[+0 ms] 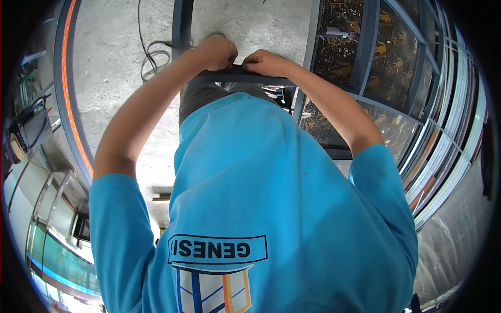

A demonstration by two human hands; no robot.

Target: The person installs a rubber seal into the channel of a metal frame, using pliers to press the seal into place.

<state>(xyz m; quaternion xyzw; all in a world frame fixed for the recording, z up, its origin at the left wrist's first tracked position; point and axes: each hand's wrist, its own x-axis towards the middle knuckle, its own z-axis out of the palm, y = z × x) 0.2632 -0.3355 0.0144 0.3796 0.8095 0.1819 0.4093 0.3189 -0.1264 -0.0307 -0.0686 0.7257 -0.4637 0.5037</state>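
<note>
My left hand point(216, 53) is closed, knuckles up, over the far side of a dark grey frame bar point(235, 78) that crosses in front of my waist. Close beside it on the right, my right hand point(265, 63) rests at the same bar with its thumb and fingers pinched together. A narrow dark strip shows between the two hands along the bar's top. Whatever the fingertips grip is too small and hidden to make out. A dark upright bar point(182, 26) meets the crossbar near my left wrist.
A black cable point(151, 55) lies coiled on the concrete floor point(109, 99) at left. Beyond it runs a long bar with an orange strip point(67, 78). Dark metal frames point(365, 47) stand over patterned boards at right, beside stacked long profiles point(443, 161). Glass panels point(62, 255) stand lower left.
</note>
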